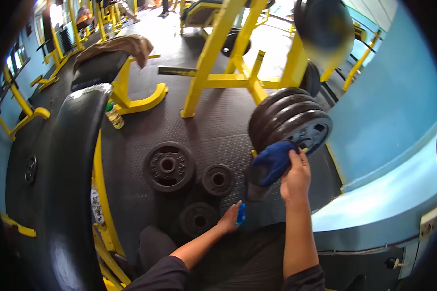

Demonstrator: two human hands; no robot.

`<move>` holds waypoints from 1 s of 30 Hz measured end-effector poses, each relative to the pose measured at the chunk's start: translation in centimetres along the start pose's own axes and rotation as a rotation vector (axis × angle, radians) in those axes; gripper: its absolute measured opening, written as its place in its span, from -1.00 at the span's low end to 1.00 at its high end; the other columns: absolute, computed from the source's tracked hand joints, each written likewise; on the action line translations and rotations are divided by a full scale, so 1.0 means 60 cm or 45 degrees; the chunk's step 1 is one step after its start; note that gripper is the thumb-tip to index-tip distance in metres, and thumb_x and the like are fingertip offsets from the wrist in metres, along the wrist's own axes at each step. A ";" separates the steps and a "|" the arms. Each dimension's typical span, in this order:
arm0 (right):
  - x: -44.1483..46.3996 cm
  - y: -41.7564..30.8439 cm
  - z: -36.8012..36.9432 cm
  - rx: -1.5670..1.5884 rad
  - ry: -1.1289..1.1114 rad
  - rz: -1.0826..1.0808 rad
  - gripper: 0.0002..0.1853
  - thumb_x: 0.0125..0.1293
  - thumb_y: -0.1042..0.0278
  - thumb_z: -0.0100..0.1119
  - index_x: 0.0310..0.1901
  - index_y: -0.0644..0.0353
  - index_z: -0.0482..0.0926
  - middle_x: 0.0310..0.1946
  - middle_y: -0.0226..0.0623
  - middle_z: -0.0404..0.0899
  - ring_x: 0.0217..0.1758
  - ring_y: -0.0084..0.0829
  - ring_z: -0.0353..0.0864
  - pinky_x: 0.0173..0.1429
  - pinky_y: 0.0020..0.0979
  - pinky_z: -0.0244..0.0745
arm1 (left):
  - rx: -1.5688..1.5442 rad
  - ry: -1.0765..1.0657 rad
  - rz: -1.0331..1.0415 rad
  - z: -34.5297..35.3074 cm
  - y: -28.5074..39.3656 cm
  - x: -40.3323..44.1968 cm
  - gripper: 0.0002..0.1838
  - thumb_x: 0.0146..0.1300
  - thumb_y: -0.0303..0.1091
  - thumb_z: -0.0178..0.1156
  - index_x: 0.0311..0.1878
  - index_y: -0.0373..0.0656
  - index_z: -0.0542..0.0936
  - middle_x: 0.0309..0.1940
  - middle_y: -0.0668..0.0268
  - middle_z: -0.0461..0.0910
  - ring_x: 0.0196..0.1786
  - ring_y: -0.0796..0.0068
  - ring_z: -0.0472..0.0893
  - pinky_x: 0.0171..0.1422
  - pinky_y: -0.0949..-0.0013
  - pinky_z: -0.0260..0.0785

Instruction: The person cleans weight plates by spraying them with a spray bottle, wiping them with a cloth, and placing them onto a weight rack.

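Note:
My right hand is closed on a blue cloth, which hangs against the lower front of several dark weight plates racked side by side on the yellow frame. My left hand is lower down, fingers wrapped round a small bright blue object, mostly hidden in the grip; its kind does not show. On the floor beside that hand lie a large weight plate, a smaller weight plate and a dim weight plate close to my legs.
At left, a long black padded bench runs alongside me. A bottle with a green cap stands on the floor by another bench, which has a brown cloth over it. The blue wall closes off the right. People are far back.

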State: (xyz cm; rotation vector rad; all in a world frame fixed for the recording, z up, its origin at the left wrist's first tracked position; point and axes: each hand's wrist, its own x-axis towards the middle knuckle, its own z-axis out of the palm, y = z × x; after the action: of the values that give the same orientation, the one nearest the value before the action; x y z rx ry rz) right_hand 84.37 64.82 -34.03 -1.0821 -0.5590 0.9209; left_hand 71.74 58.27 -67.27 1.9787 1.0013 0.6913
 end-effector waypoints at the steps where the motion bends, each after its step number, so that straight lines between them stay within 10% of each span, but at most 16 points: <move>1: 0.007 0.005 0.006 0.144 -0.028 0.053 -0.74 0.38 0.36 0.14 0.04 0.25 0.52 -0.16 -0.34 0.63 -0.12 -0.46 0.63 -0.01 -0.36 0.57 | 0.097 0.027 0.000 -0.019 0.007 -0.009 -0.21 0.15 -0.42 0.25 0.44 -0.21 0.12 0.23 -0.09 0.37 0.30 -0.09 0.39 0.38 0.08 0.27; 5: 0.014 0.066 0.066 0.157 -0.344 0.480 -0.86 0.37 0.49 0.14 -0.08 0.26 0.56 -0.26 -0.33 0.65 -0.28 -0.48 0.67 -0.18 -0.43 0.61 | -0.229 0.213 -0.021 -0.204 0.072 -0.038 -0.22 0.10 -0.44 0.30 0.41 -0.18 0.20 0.21 0.01 0.38 0.26 0.04 0.42 0.37 0.15 0.27; 7: -0.005 0.134 0.110 0.051 -0.372 0.484 -0.86 0.36 0.52 0.15 -0.08 0.24 0.57 -0.29 -0.38 0.64 -0.33 -0.55 0.64 -0.23 -0.48 0.59 | -0.205 0.716 -0.201 -0.281 0.056 -0.069 -0.35 0.16 -0.44 0.23 0.35 -0.19 0.28 0.18 0.05 0.39 0.14 0.12 0.47 0.27 0.15 0.34; 13: -0.055 0.380 0.168 -0.936 -1.221 -0.054 -0.63 0.40 0.41 0.09 0.22 0.23 0.47 0.02 -0.24 0.61 0.09 -0.38 0.58 0.25 -0.34 0.43 | -0.070 1.270 -0.623 -0.355 -0.096 -0.100 -0.34 0.25 -0.34 0.19 0.39 -0.25 0.22 0.33 -0.05 0.20 0.29 0.01 0.32 0.41 0.08 0.20; 16: -0.058 0.499 0.149 -1.940 -1.711 -0.715 -0.40 0.39 0.19 0.05 0.42 0.13 0.23 0.48 -0.22 0.17 0.56 -0.15 0.06 0.55 -0.09 0.01 | 0.020 1.291 -0.638 -0.344 -0.155 -0.096 -0.23 0.37 -0.14 0.13 0.48 -0.31 0.06 0.43 -0.14 0.07 0.46 -0.12 0.14 0.54 0.01 -0.01; 22: -0.059 0.514 0.154 -2.107 -1.320 -0.841 -0.28 0.37 -0.19 -0.06 0.45 0.05 0.22 0.51 -0.32 0.12 0.60 -0.28 -0.02 0.58 0.00 -0.22 | -0.009 1.264 -0.754 -0.323 -0.192 -0.097 -0.18 0.39 -0.08 0.08 0.50 -0.38 -0.02 0.42 -0.22 0.10 0.44 -0.16 0.15 0.53 -0.02 -0.03; 30: 0.063 0.598 0.269 -2.090 -1.251 -0.877 -0.23 0.38 -0.22 -0.13 0.50 0.05 0.11 0.53 -0.30 0.06 0.61 -0.25 -0.09 0.59 0.02 -0.33 | -0.033 1.189 -0.793 -0.329 -0.186 -0.094 -0.13 0.42 0.02 -0.01 0.51 -0.40 -0.11 0.44 -0.26 0.04 0.47 -0.19 0.09 0.55 -0.01 -0.11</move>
State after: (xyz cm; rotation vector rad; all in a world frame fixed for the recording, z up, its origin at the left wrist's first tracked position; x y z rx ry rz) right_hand 61.12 82.25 -60.86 -1.5420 -2.5956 0.1178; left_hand 49.62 65.71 -66.75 1.1393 2.0088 1.2629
